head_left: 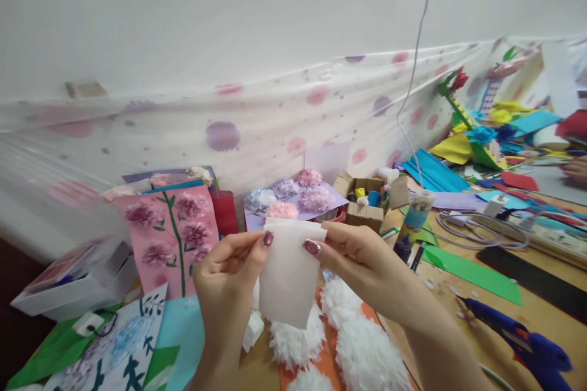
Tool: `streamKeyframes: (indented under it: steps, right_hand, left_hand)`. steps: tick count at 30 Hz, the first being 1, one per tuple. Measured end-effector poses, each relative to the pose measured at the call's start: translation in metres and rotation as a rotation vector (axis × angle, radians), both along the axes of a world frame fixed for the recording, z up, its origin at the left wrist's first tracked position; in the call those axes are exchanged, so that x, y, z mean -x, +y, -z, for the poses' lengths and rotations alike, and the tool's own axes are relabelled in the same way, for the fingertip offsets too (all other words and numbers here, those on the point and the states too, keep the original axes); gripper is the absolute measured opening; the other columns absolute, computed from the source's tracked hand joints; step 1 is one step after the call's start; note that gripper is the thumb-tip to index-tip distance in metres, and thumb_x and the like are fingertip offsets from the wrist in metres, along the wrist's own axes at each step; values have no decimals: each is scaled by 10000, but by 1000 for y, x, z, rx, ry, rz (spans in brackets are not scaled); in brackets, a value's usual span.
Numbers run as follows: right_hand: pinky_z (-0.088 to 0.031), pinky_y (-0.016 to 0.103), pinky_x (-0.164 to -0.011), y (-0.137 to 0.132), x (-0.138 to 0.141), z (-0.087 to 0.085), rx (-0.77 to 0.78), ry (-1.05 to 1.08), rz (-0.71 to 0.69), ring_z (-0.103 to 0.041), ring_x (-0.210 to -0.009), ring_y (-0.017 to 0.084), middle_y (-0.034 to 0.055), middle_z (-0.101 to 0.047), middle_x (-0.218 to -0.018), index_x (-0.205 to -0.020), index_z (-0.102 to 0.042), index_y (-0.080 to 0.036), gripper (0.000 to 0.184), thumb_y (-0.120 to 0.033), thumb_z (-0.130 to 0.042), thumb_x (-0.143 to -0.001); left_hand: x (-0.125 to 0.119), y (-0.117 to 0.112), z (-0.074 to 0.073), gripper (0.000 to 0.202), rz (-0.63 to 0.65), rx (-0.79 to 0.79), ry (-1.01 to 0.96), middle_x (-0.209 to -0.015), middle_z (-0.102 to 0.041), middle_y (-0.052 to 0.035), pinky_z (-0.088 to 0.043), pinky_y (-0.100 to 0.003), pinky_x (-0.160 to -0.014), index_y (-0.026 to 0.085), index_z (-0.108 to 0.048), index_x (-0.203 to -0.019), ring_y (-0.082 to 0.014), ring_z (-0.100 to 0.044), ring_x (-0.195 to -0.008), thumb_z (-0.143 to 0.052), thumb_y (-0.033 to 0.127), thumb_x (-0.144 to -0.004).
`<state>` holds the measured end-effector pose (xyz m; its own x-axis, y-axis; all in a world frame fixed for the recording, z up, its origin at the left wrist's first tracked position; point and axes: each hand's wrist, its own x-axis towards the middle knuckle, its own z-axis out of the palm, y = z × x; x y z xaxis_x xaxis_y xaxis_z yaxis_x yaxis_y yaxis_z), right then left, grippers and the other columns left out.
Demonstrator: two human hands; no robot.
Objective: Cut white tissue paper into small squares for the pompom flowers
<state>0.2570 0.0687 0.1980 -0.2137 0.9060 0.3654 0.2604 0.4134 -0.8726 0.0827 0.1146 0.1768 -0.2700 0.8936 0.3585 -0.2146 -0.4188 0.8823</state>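
Both my hands hold up a folded piece of white tissue paper [288, 275] in front of me. My left hand [227, 284] pinches its upper left edge between thumb and fingers. My right hand [362, 263] pinches the upper right edge. Under the paper, white fluffy tissue pompoms [362, 354] lie on an orange sheet [330, 342]. A pink card with pink paper flowers on a green stem [177, 238] leans just left of my hands.
A purple card with tissue flowers [298, 195] and an open cardboard box of small items [367, 198] stand behind. A glue stick [413, 223], green paper [472, 272], cables [481, 229] and a blue glue gun [527, 342] lie to the right. Another person's hand [575, 168] shows at far right.
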Motion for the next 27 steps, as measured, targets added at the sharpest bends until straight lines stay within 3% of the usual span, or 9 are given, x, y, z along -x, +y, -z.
streamKeyframes:
  steps: [6,13,17,22,25,27]
  right_hand:
    - [-279,229,-508,1,3,-1,-53,4,55,-344,-585,101,-30,-430,-658,-758,-551,-194,324,-393,-499,-1008]
    - [-195,245,-473,4,5,2,-120,-50,197,-242,-543,89,-57,-273,-596,-633,-355,-211,439,-413,-502,-995]
    - [-230,232,-473,5,5,2,-109,-44,196,-303,-538,86,-50,-364,-577,-635,-459,-193,415,-414,-535,-978]
    - [-487,241,-626,7,8,0,13,78,32,-616,-716,157,15,-697,-786,-884,-708,-184,196,-378,-680,-895]
    - [-546,276,-706,12,10,3,80,149,-67,-675,-789,181,28,-732,-825,-854,-725,-172,219,-386,-691,-889]
    - [-556,280,-698,16,9,6,123,213,-76,-686,-776,182,31,-729,-806,-844,-712,-166,255,-416,-693,-887]
  left_hand:
    - [-3,-1,0,196,-83,-58,94,-576,-735,3,-522,-174,-462,217,-772,-670,-124,-653,-488,-884,371,-621]
    - [-7,-7,-1,243,-67,-27,143,-622,-737,-8,-495,-181,-464,201,-732,-731,-141,-661,-530,-843,409,-671]
    - [-8,-11,-3,273,-36,20,124,-594,-702,13,-408,-145,-418,196,-696,-780,-96,-571,-475,-817,433,-719]
    - [-7,-5,2,312,-35,-1,73,-560,-665,26,-400,-151,-402,191,-664,-798,-95,-552,-446,-812,456,-725]
    - [-5,-1,2,313,-37,-12,15,-594,-690,28,-410,-155,-409,199,-660,-882,-94,-573,-442,-796,448,-750]
    - [-2,0,0,390,50,-3,-6,-683,-744,6,-452,-170,-434,214,-653,-1035,-121,-642,-490,-795,449,-758]
